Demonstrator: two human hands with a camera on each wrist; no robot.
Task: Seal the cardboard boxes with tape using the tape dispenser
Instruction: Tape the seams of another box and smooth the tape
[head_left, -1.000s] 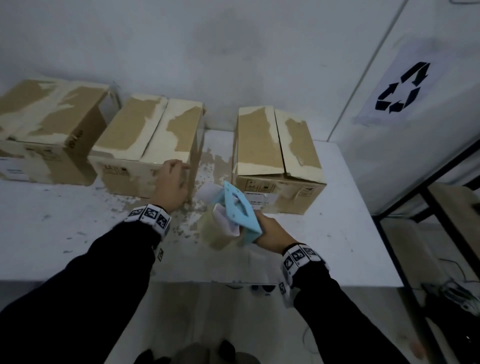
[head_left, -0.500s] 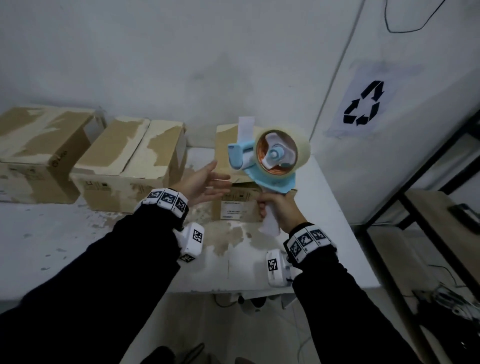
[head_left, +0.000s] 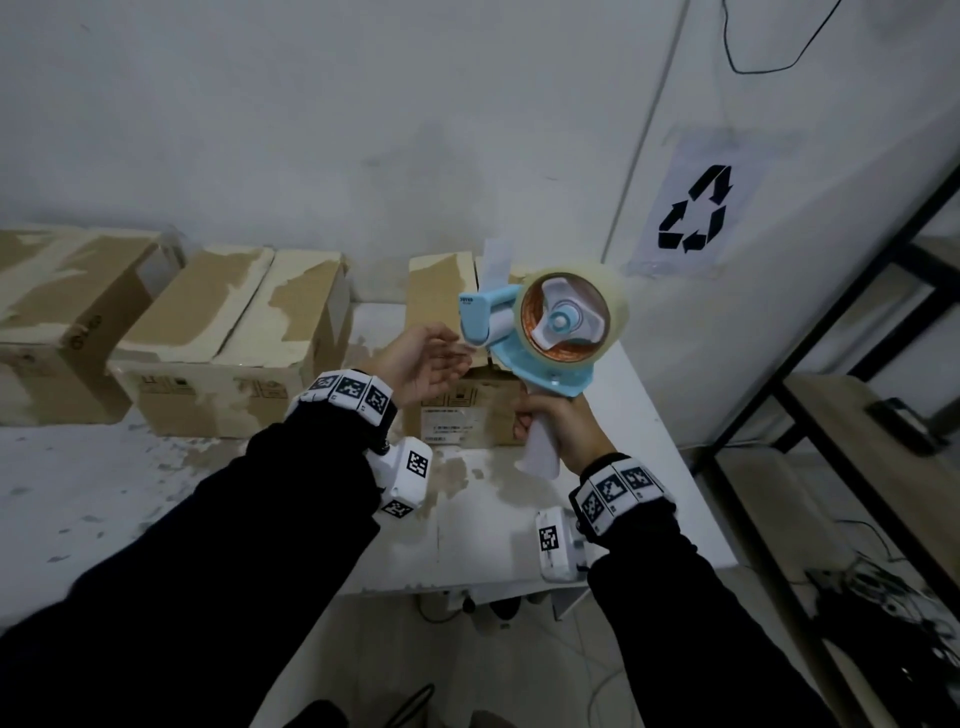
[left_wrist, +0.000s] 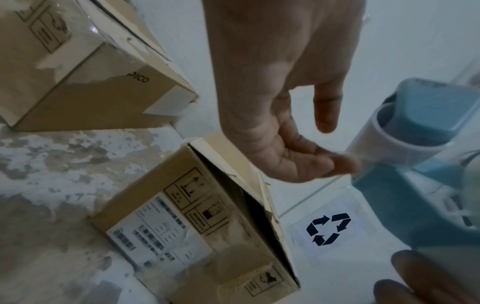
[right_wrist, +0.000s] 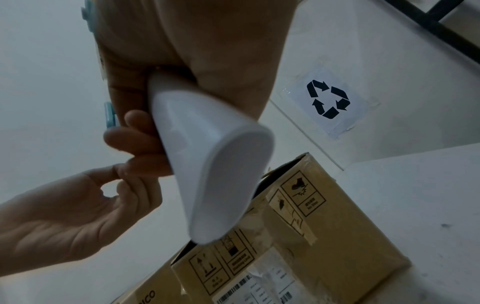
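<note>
The right hand wraps the white handle of the tape dispenser, held upright above the desk; its handle runs down toward the wrist and its blue head points left. It hides much of the nearest cardboard box. The left hand, fingers loosely extended, reaches the head; contact is blurred.

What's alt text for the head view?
A right hand holds a blue tape dispenser upright by its white handle while the open left hand reaches toward its front. Behind, three cardboard boxes sit on a white table.
</note>
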